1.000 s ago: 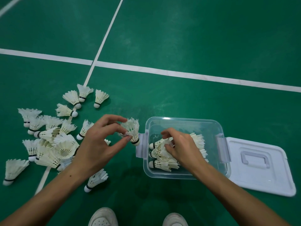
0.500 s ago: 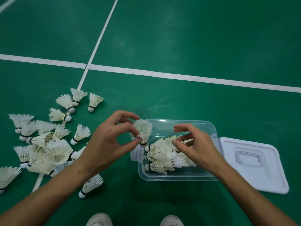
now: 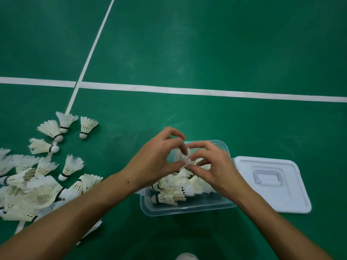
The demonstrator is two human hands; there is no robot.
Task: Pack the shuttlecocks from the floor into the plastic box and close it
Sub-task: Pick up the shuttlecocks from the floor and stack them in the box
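A clear plastic box [image 3: 187,208] stands on the green floor with several white shuttlecocks [image 3: 169,196] lying inside. Above its middle, my left hand [image 3: 155,162] and my right hand [image 3: 212,166] meet, both pinching one white shuttlecock [image 3: 185,159] between their fingertips. The box's far half is hidden behind my hands. Its white lid [image 3: 270,182] lies flat on the floor, touching the box's right side. A pile of several loose shuttlecocks [image 3: 37,184] lies on the floor to the left.
White court lines [image 3: 187,91] cross the floor beyond the box; one runs through the pile. A few stray shuttlecocks [image 3: 86,126] lie at the pile's far edge. A white shoe tip [image 3: 186,257] shows at the bottom edge.
My left hand carried the shuttlecock rightward from beside the box to above it. My right hand rose from the packed shuttlecocks and took hold of the same shuttlecock.
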